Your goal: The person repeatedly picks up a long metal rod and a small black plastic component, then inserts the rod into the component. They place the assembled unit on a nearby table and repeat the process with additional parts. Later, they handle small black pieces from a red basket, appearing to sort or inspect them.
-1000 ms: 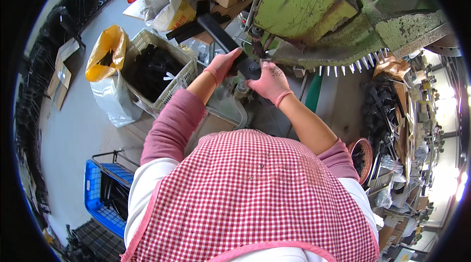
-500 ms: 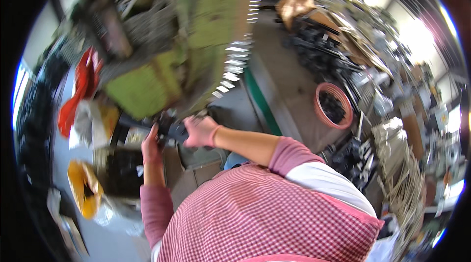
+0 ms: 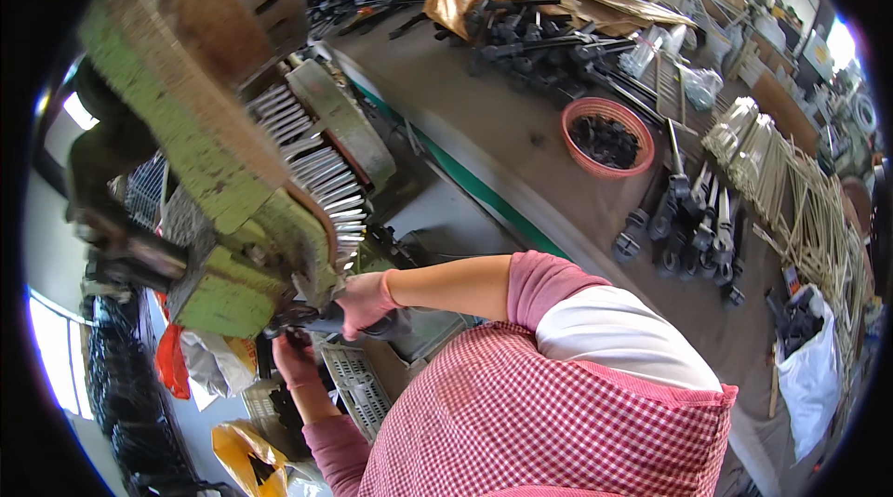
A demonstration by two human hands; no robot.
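At the front of a worn green machine (image 3: 228, 297), my right hand (image 3: 365, 302) is closed on a dark elongated part (image 3: 327, 320). Beneath the machine head, my left hand (image 3: 295, 362) is curled around the dark part's left end, its fingertips partly hidden. The part's inner end reaches under the machine head, and its exact kind is not clear. A stacked row of shiny metal strips (image 3: 330, 185) curves down the machine toward my right hand.
A light plastic crate (image 3: 349, 381) is below my hands, and a yellow bag (image 3: 244, 455) stands at lower left. To the right, a pink basket (image 3: 565, 130) of black pieces, long black-ended tools (image 3: 693, 227) and a white sack (image 3: 807, 376) lie about.
My view has swung, so the machine now sits farther left and the floor piles show more sharply. Both hands stay together on the dark part, now close under the machine head.
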